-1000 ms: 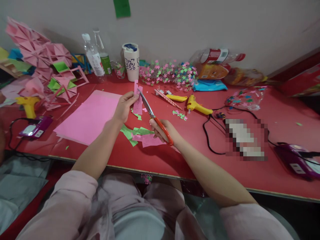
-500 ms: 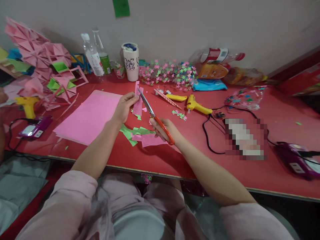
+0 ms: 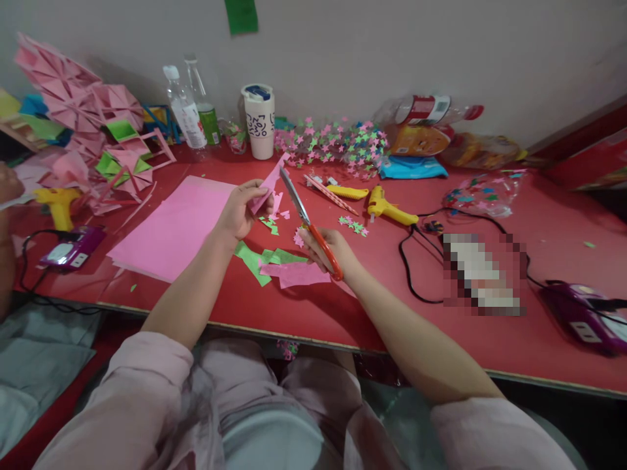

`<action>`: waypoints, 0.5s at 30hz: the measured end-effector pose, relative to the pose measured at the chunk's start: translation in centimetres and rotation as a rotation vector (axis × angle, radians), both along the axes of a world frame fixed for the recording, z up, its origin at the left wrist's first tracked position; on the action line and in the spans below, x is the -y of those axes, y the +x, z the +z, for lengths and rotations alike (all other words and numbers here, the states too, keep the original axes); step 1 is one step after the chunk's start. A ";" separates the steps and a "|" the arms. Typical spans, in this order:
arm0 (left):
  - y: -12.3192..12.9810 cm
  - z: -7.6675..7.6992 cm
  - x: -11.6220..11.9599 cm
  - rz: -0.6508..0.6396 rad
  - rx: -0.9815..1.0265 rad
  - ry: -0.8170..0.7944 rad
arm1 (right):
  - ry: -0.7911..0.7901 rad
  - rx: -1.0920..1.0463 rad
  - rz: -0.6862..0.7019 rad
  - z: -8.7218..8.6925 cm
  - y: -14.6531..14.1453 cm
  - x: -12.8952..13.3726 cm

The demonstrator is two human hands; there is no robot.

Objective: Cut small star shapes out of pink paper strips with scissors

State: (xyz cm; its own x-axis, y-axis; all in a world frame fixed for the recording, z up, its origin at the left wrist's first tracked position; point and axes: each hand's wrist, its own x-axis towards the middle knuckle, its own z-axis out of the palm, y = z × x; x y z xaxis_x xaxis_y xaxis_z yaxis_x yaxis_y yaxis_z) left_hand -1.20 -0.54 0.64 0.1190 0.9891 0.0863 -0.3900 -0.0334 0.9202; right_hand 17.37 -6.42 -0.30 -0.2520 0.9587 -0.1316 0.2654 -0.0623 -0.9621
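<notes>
My left hand (image 3: 241, 210) pinches a strip of pink paper (image 3: 270, 179) above the red table. My right hand (image 3: 333, 251) is closed round the orange handles of a pair of scissors (image 3: 321, 248). The blades point up and to the left, with their tips beside the upper end of the strip. Below my hands lie green paper scraps (image 3: 255, 264) and a pink scrap (image 3: 306, 274). Small pink star cut-outs (image 3: 298, 237) are next to my right fingers. To the left, a stack of pink sheets (image 3: 176, 225) lies partly under my left forearm.
Bottles (image 3: 186, 117) and a white tumbler (image 3: 259, 124) stand along the wall. Yellow glue gun (image 3: 389, 207), yellow cutter (image 3: 347, 192) and star-covered plastic (image 3: 333, 143) lie on the table (image 3: 372, 294). Purple power strips sit at both sides. Another person's hand (image 3: 10, 186) is at the far left.
The pink strip in my left hand has turned from upright to slanting up and right. The scissors are slightly further right, and small pink pieces show on the table behind my left hand.
</notes>
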 end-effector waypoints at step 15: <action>0.4 0.0 -1.0 0.107 0.359 -0.191 | 0.036 0.023 -0.013 -0.4 -0.4 0.4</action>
State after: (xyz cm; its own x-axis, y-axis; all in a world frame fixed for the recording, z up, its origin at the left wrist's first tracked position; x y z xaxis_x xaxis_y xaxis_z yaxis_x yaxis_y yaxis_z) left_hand -0.84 0.45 0.60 0.0105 0.9965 -0.0829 -0.6909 0.0672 0.7199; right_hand 16.93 -6.87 -0.73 -0.2372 0.9661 -0.1022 0.2874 -0.0307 -0.9573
